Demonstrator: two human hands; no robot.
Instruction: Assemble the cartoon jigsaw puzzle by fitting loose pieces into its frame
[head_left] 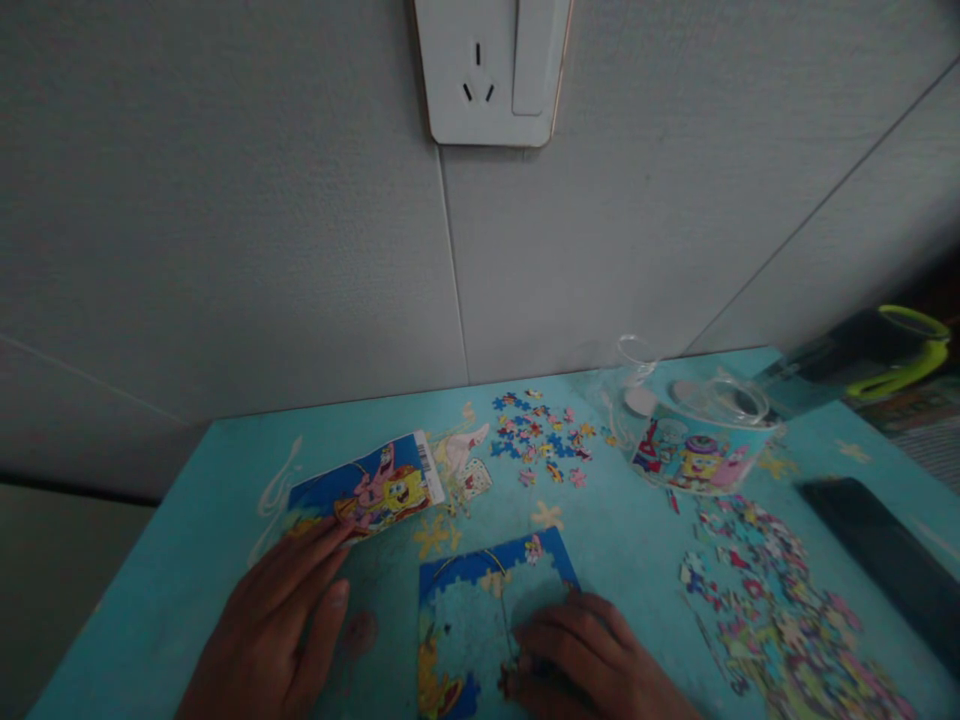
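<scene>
My left hand (274, 625) lies with fingers stretched out, its fingertips on the lower edge of a picture card (379, 490) printed with cartoon figures on blue. Over the right part of a partly assembled jigsaw puzzle (487, 560), my right hand (581, 650) has its fingers bent and drawn together. A small dark puzzle piece (508, 682) shows at those fingertips. The puzzle has blue border pieces along the top and left, yellow ones at lower left, and bare tabletop inside. My right hand hides its right and lower right side.
Loose puzzle pieces (544, 435) lie behind the puzzle, and a larger pile (780, 600) spreads at the right. A cartoon-printed tub (697, 455) stands at back right, near a clear pitcher with a green handle (900, 375). A dark phone-like slab (885, 550) lies far right.
</scene>
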